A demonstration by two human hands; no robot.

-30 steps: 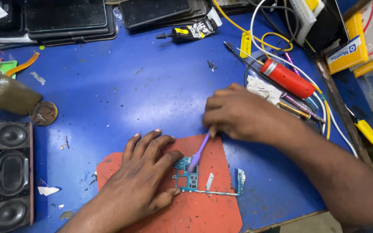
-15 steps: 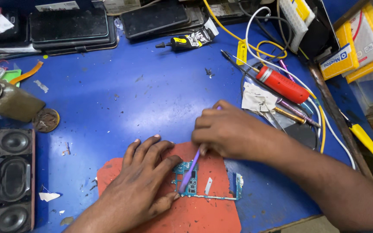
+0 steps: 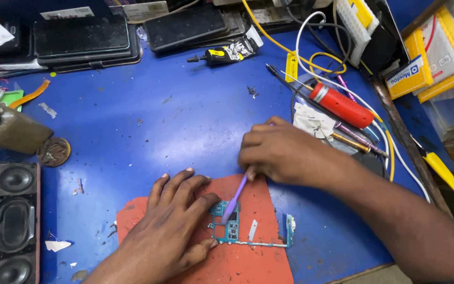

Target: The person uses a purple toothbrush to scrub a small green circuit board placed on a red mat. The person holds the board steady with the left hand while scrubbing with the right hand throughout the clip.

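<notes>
Pinching a purple brush (image 3: 235, 199) in my closed right grip (image 3: 279, 152), I touch its tip to the circuit board (image 3: 232, 227) just below; my left hand (image 3: 172, 223) lies flat, fingers spread, pinning that board to the red mat (image 3: 258, 263).

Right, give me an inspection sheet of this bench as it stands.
Surface: blue table, scuffed, with small scraps and specks; an orange mat lies at the near edge.
Job's things: teal circuit board on the mat; purple tool with its tip on the board.
Clutter: stacked phones, red-handled tool, speaker, small black bottle, yellow boxes.
Grips: left hand lies flat, fingers on the board's left edge; right hand pinches the purple tool.
Cables: white and yellow cables loop at the right.
Surroundings: nothing seen beyond the bench.
</notes>
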